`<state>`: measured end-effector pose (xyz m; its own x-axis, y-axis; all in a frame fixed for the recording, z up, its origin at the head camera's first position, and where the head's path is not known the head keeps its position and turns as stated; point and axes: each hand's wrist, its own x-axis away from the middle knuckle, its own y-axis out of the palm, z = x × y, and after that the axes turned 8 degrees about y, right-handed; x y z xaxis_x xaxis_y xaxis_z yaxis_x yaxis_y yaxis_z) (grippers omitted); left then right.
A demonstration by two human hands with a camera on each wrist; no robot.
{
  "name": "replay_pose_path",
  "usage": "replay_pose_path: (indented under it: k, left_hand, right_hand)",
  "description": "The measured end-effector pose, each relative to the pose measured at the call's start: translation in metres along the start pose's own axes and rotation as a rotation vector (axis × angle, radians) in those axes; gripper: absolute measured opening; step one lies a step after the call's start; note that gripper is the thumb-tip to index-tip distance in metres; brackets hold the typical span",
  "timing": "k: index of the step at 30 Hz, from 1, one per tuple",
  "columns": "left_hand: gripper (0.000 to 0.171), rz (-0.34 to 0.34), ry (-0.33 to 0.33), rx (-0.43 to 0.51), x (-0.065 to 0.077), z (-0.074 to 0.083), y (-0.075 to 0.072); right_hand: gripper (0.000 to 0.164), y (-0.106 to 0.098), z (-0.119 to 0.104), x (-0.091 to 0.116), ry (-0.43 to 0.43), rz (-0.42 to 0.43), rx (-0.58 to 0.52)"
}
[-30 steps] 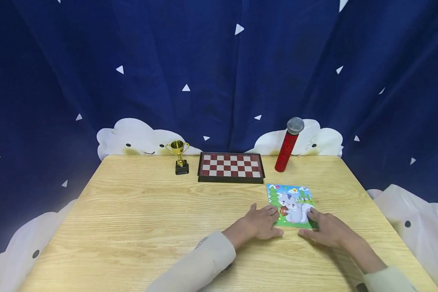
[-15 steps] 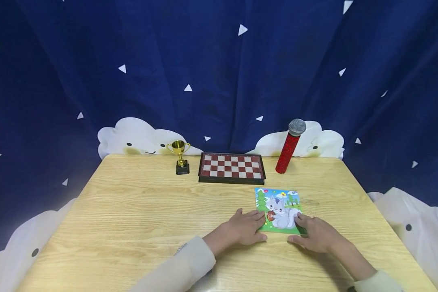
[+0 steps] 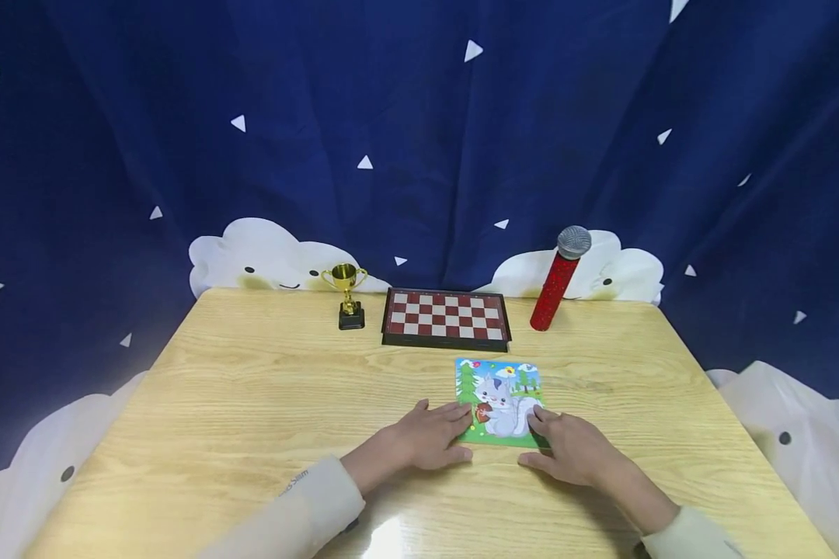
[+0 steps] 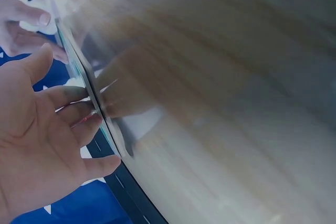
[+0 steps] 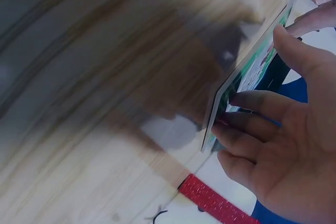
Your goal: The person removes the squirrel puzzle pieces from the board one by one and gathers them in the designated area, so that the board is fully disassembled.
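A thin square board with a squirrel picture (image 3: 501,400) lies flat on the wooden table, right of its middle. My left hand (image 3: 428,436) rests its straight fingers on the board's left edge, with the thumb spread below on the tabletop. At the opposite edge, my right hand (image 3: 575,450) touches the lower right corner with relaxed fingers, thumb apart. In the left wrist view the fingertips meet the side of the board (image 4: 84,74). The right wrist view shows fingers against the other side of the same board (image 5: 252,69); neither hand wraps around it.
Behind the board stands a black-framed red and white checkerboard (image 3: 446,317). A small gold trophy (image 3: 347,295) is to its left, and a red glitter microphone (image 3: 559,278) stands upright to its right. A dark blue curtain (image 3: 419,140) hangs beyond the wooden table (image 3: 252,388).
The squirrel board has slid left across the table between both hands, which moved left along with it. The trophy, checkerboard and microphone stay in place; the head view has shifted slightly.
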<state>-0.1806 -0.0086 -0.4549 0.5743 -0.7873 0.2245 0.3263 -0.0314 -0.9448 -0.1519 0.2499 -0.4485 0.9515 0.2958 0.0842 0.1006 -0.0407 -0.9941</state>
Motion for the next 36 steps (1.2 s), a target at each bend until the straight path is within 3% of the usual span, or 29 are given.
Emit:
replay_pose_path:
  k: [14, 29, 36]
  left_hand:
    - [0.065, -0.002, -0.022, -0.019, 0.034, -0.016, 0.003]
    - [0.067, 0.001, -0.033, -0.014, 0.044, -0.018, 0.000]
    - [0.070, 0.009, -0.037, -0.029, 0.044, -0.017, -0.002]
  right_hand:
    - [0.069, 0.004, -0.031, -0.011, -0.059, 0.024, -0.022]
    - [0.068, 0.004, -0.040, -0.016, -0.016, -0.009, -0.020]
    - [0.067, -0.005, -0.035, -0.019, -0.037, -0.025, -0.057]
